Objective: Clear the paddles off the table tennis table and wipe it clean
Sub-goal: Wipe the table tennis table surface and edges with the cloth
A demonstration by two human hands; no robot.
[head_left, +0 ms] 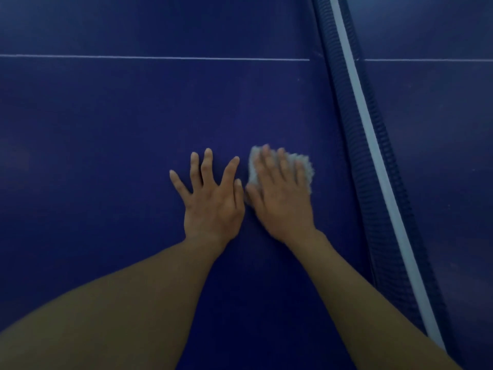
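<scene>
The dark blue table tennis table (120, 124) fills the view. My right hand (282, 198) lies flat on a small grey-white fluffy cloth (304, 166) and presses it onto the surface; the hand is blurred. My left hand (213, 198) rests flat on the bare table just left of it, fingers spread. The two thumbs almost touch. No paddle is in view.
The net (373, 145), dark mesh with a white top band, runs diagonally from the top centre to the bottom right, close to the right of the cloth. A thin white line (160, 57) crosses the table beyond the hands.
</scene>
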